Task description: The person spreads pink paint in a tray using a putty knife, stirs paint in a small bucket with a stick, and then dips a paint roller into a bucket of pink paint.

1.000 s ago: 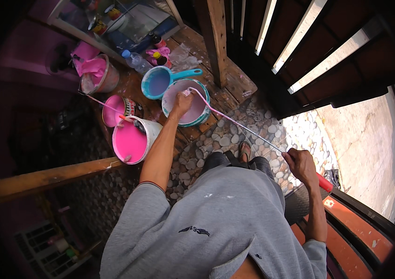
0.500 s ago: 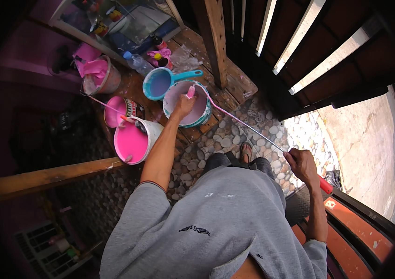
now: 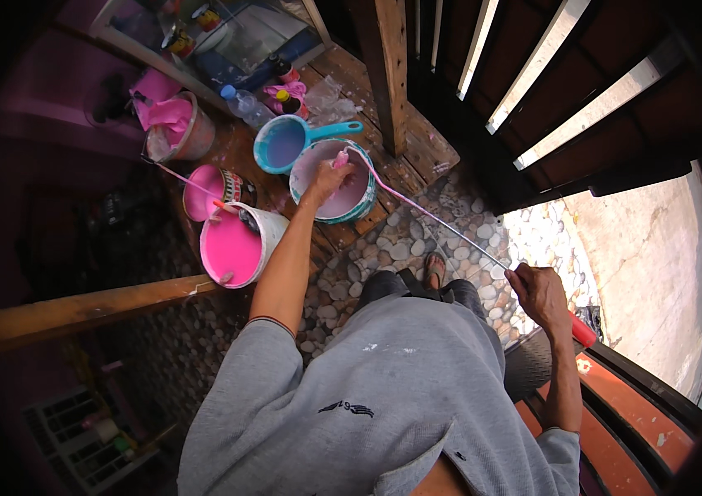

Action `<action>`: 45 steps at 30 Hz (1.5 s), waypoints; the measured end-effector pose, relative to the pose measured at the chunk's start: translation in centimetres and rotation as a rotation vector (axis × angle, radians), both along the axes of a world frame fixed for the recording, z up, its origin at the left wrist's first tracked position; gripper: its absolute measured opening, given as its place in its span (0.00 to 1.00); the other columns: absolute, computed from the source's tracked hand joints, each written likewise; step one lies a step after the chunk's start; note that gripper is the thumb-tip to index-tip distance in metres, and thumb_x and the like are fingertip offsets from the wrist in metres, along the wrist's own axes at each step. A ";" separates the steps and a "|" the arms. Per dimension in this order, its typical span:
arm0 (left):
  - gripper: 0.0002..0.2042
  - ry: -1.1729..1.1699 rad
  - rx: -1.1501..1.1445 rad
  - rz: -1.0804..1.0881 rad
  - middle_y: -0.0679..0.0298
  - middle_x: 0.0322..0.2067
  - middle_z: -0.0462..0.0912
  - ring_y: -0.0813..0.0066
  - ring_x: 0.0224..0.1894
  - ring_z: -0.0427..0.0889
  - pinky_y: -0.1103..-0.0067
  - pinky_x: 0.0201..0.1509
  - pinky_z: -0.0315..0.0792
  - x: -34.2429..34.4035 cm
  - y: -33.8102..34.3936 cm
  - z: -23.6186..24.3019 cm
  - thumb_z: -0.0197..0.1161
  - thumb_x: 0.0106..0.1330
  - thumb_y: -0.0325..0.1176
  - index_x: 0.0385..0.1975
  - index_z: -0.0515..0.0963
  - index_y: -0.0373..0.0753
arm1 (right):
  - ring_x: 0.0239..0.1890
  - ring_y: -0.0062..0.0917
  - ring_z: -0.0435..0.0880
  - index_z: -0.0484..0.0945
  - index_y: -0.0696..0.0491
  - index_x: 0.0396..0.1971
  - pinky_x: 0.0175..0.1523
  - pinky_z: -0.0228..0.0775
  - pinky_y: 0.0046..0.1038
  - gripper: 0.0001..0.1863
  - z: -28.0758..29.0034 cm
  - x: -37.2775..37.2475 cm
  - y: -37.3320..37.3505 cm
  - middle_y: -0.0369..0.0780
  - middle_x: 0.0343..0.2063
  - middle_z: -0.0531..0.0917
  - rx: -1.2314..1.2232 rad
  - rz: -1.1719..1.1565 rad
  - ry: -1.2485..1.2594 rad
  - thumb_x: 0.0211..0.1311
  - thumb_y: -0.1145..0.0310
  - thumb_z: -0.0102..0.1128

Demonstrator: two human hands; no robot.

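Note:
A long paint roller [image 3: 438, 221] with a pink-stained frame and a red handle [image 3: 582, 331] spans the space between my two hands. My right hand [image 3: 539, 296] is closed around its metal rod just above that handle. Over the teal-rimmed bucket [image 3: 372, 200] of cloudy pinkish water [image 3: 339, 201], my left hand [image 3: 328, 180] is closed on the small pink roller sleeve; its fingertips are partly hidden. Touching the bucket's far side is a blue dipper [image 3: 285, 145] holding bluish liquid. Left of my forearm stands a white pail [image 3: 272, 240] of bright pink paint.
A tipped pink-lined can [image 3: 202, 194] and a bucket with pink plastic [image 3: 190, 136] stand farther left. Bottles [image 3: 243, 106] lie near a glass cabinet [image 3: 260, 41]. A wooden post [image 3: 390, 74] and dark slatted gate rise at right; pebble flooring [image 3: 401, 244] lies below.
My left hand has turned slightly on the roller sleeve, its fingers reaching farther right over the bucket. The right hand keeps its hold, and the view has shifted a little.

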State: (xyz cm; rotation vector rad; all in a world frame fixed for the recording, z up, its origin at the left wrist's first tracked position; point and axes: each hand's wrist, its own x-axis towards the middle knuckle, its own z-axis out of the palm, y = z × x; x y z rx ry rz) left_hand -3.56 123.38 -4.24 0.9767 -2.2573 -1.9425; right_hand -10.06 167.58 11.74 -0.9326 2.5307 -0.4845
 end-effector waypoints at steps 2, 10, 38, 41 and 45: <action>0.17 -0.055 0.030 -0.016 0.64 0.18 0.75 0.77 0.21 0.75 0.78 0.23 0.67 0.1 -0.3 -0.8 0.64 0.57 0.44 0.24 0.75 0.33 | 0.19 0.45 0.75 0.72 0.58 0.17 0.26 0.64 0.41 0.17 0.6 -0.3 -0.3 0.49 0.12 0.73 0.017 0.038 0.038 0.60 0.61 0.56; 0.19 0.085 -0.223 0.033 0.59 0.17 0.74 0.72 0.23 0.76 0.71 0.27 0.69 -0.1 -0.8 -4.0 0.62 0.57 0.46 0.22 0.74 0.31 | 0.22 0.46 0.76 0.73 0.57 0.18 0.29 0.66 0.41 0.16 2.5 -0.9 -1.0 0.49 0.14 0.75 0.076 0.026 0.045 0.59 0.61 0.57; 0.15 -0.541 0.112 -0.208 0.62 0.24 0.76 0.70 0.24 0.75 0.71 0.28 0.71 0.4 -3.5 -5.2 0.61 0.56 0.42 0.37 0.76 0.38 | 0.27 0.35 0.85 0.81 0.56 0.30 0.35 0.78 0.32 0.04 13.9 -4.0 -13.7 0.45 0.22 0.82 0.262 0.426 0.407 0.56 0.75 0.58; 0.20 -0.914 -0.143 -0.638 0.59 0.31 0.79 0.67 0.32 0.78 0.71 0.40 0.73 0.0 -3.4 -5.3 0.58 0.56 0.44 0.45 0.75 0.38 | 0.30 0.36 0.85 0.82 0.56 0.31 0.36 0.79 0.34 0.06 15.2 -4.2 -18.5 0.46 0.23 0.83 0.312 0.580 0.347 0.56 0.76 0.56; 0.24 -0.870 -0.327 -0.583 0.55 0.39 0.80 0.66 0.40 0.80 0.72 0.47 0.71 0.0 -2.8 -6.0 0.58 0.53 0.49 0.44 0.78 0.38 | 0.31 0.36 0.86 0.82 0.61 0.29 0.37 0.80 0.35 0.08 14.9 -3.2 -22.9 0.50 0.25 0.83 0.265 0.587 0.311 0.57 0.79 0.51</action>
